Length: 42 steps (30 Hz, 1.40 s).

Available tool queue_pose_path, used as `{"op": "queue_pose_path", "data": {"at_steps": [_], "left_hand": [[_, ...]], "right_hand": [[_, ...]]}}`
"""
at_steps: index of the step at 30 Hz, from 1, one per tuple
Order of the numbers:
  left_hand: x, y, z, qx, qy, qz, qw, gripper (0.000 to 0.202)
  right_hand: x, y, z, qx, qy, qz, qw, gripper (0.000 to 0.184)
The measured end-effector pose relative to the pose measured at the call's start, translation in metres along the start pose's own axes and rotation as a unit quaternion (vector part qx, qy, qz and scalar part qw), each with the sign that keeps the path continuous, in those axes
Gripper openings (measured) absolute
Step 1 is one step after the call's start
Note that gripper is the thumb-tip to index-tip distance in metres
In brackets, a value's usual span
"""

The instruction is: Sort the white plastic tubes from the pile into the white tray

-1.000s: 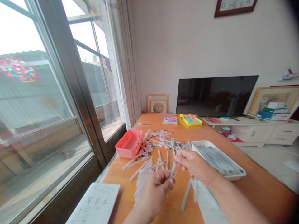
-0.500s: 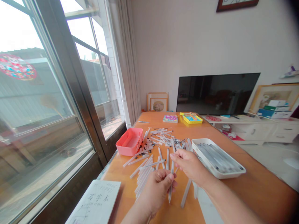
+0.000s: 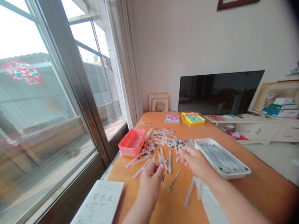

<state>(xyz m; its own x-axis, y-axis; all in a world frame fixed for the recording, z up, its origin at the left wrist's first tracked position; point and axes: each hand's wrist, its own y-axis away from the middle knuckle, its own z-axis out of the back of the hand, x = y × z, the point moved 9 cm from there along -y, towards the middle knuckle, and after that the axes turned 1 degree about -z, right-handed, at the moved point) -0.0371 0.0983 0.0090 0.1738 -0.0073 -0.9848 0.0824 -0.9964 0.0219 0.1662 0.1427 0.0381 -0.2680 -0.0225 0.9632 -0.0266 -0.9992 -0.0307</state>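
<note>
My left hand (image 3: 151, 179) is closed over the near middle of the wooden table (image 3: 177, 202), pinching a slim pen (image 3: 163, 183) whose lower end points down below the fingers. My right hand (image 3: 193, 160) is closed too, its fingertips together beside the heap of pens. A pale piece shows at those fingertips, but I cannot make out what it is. Between the hands a thin pen refill (image 3: 174, 179) lies slanted on the table. Loose clear pen barrels (image 3: 170, 161) and black caps are scattered beyond. Part of the barrels is hidden behind my left hand.
A pink basket (image 3: 131, 146) stands left of the heap, and a white tray (image 3: 243, 171) of dark-filled pens is on the right. A notebook (image 3: 100, 203) lies near left. Farther back are a small book (image 3: 172, 119) and a yellow box (image 3: 196, 120).
My hands have moved apart from the one pen they both held. A thin refill now lies on the table between them. The view has shifted slightly.
</note>
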Motion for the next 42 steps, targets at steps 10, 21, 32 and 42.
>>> {"op": "queue_pose_path", "data": {"at_steps": [10, 21, 32, 42], "left_hand": [[-0.012, -0.006, 0.031, -0.085, 0.023, -0.012, 0.996, 0.037], [0.001, -0.014, 0.046, -0.128, 0.105, 0.02, 0.986, 0.033], [0.005, -0.014, 0.043, -0.124, 0.135, 0.029, 0.983, 0.029], [0.011, -0.014, 0.036, -0.109, 0.144, 0.039, 0.983, 0.041]], "right_hand": [[-0.018, -0.031, 0.035, -0.059, 0.214, 0.037, 0.974, 0.024], [-0.017, -0.047, -0.023, 0.035, 0.491, 0.027, 0.87, 0.016], [-0.023, -0.047, -0.045, 0.057, 0.522, 0.032, 0.851, 0.021], [-0.019, -0.015, -0.021, 0.054, 0.32, 0.028, 0.945, 0.024]]}}
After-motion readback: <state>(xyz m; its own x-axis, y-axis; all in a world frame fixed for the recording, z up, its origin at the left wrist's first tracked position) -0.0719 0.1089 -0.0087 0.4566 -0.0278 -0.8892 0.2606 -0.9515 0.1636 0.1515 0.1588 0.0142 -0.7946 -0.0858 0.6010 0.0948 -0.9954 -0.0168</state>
